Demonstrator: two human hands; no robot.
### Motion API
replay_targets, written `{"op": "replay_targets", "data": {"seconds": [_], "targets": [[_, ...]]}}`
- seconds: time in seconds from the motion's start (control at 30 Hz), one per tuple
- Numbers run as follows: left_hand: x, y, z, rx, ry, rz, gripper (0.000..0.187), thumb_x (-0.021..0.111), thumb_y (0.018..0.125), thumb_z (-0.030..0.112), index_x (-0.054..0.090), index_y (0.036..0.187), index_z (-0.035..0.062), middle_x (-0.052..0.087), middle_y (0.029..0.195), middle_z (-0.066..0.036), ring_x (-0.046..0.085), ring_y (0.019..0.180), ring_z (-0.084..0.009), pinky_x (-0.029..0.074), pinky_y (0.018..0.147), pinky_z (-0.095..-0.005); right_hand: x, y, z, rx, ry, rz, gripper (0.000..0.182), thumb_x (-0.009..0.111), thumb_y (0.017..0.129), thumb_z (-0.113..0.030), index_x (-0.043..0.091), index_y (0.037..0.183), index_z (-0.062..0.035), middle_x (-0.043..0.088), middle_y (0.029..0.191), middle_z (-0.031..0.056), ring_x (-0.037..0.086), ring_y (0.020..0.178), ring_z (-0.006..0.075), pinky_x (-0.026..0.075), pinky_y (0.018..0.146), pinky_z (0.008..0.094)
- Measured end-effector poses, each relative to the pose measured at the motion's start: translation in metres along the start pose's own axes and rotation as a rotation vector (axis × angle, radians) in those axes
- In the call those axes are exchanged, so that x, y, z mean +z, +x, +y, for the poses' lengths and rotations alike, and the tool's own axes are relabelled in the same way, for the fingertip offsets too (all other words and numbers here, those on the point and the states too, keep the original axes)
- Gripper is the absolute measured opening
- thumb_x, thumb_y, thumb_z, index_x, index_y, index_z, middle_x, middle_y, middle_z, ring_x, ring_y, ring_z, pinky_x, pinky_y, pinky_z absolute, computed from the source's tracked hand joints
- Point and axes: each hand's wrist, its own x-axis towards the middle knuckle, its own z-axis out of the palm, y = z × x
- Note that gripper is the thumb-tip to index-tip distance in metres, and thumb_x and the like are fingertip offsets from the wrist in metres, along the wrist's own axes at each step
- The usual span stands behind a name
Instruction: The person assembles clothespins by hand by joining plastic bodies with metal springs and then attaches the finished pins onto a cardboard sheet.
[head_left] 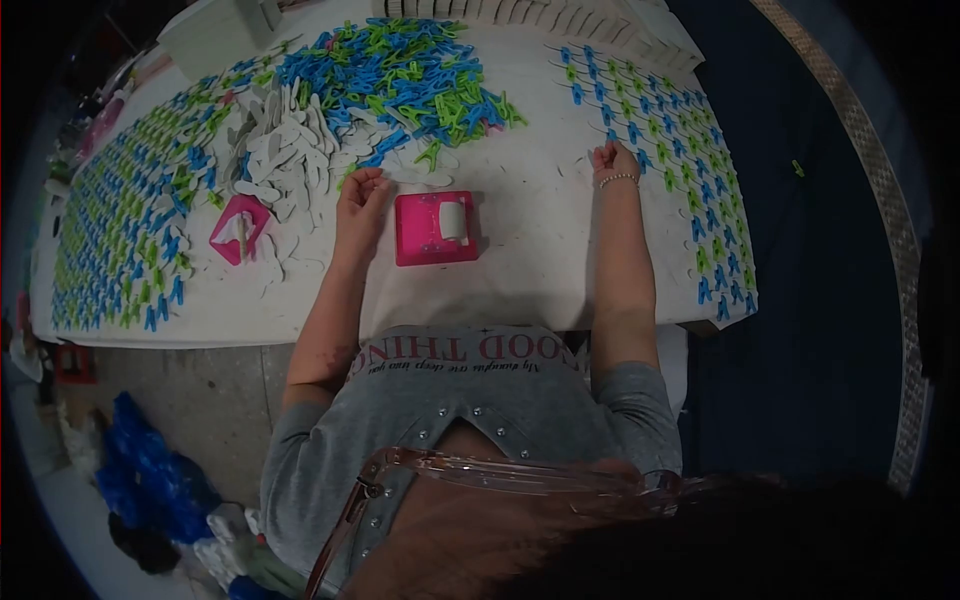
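My left hand [362, 198] is closed, its fingertips drawn together beside the heap of white flat strips [290, 145]; anything between them is too small to make out. To its right lies a pink square tray [420, 250] with a white roll [453, 221] on it. My right hand [616, 160] reaches forward to the edge of the right-hand rows of clips, its fingers pinched at a blue clip [611, 134]. Blue and green clips [410, 85] form a large pile at the back middle, beyond the white strips.
Rows of blue and green clips [110, 235] cover the table's left side, and more rows [700, 185] run along the right. A pink container [238, 228] with a stick stands at left. A pale box [215, 35] and stacked card-like pieces [560, 20] line the back.
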Motion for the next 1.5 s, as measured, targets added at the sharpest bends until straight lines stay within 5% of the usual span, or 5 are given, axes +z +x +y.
{"op": "replay_targets", "data": {"seconds": [0.3,0.37,0.97,1.27,1.5], "targets": [[-0.003,-0.002,0.001,0.006,-0.005,0.004,0.023,0.06,0.088,0.006,0.054,0.11,0.0028,0.056,0.093,0.0,0.05,0.083,-0.0062,0.041,0.077,-0.0186,-0.021,-0.012,0.009,-0.229,-0.293,-0.129,0.021,0.058,0.091,-0.017,0.057,0.075,-0.0025,0.055,0.066,0.0059,0.053,0.057,0.0171,0.054,0.062,0.0345],[-0.003,-0.001,0.001,0.006,0.007,0.01,0.023,0.06,0.088,0.005,0.054,0.11,0.003,0.055,0.094,0.0,0.05,0.083,-0.0062,0.041,0.077,-0.0186,-0.04,-0.016,0.01,-0.984,-1.022,0.05,0.022,0.061,0.087,-0.024,0.063,0.085,-0.0028,0.063,0.078,0.0098,0.06,0.074,0.0262,0.051,0.071,0.0396],[-0.01,0.003,-0.008,0.031,0.021,0.006,0.021,0.06,0.089,0.007,0.055,0.109,0.0027,0.056,0.093,0.0,0.051,0.083,-0.0059,0.04,0.077,-0.0184,-0.059,-0.04,0.006,-1.145,-1.553,0.317,0.036,0.062,0.083,-0.03,0.062,0.11,-0.0059,0.056,0.121,0.0142,0.046,0.118,0.0351,0.038,0.095,0.0504],[-0.014,0.006,-0.005,0.106,0.051,0.102,0.018,0.059,0.089,0.007,0.056,0.106,0.0028,0.058,0.092,0.0,0.051,0.08,-0.0044,0.042,0.074,-0.0179,0.025,-0.136,0.07,-0.944,-1.204,-1.071,0.014,0.066,0.082,-0.013,0.063,0.09,-0.0022,0.062,0.082,0.0112,0.061,0.072,0.0238,0.049,0.066,0.0304],[-0.019,0.008,-0.006,0.137,0.031,0.115,0.016,0.059,0.089,0.006,0.057,0.104,0.0026,0.058,0.089,0.001,0.051,0.078,-0.004,0.043,0.073,-0.0178,0.083,-0.144,0.113,-0.863,-1.675,-1.415,0.016,0.07,0.079,-0.013,0.062,0.088,-0.002,0.061,0.076,0.0062,0.059,0.069,0.0146,0.047,0.064,0.0273]]}}
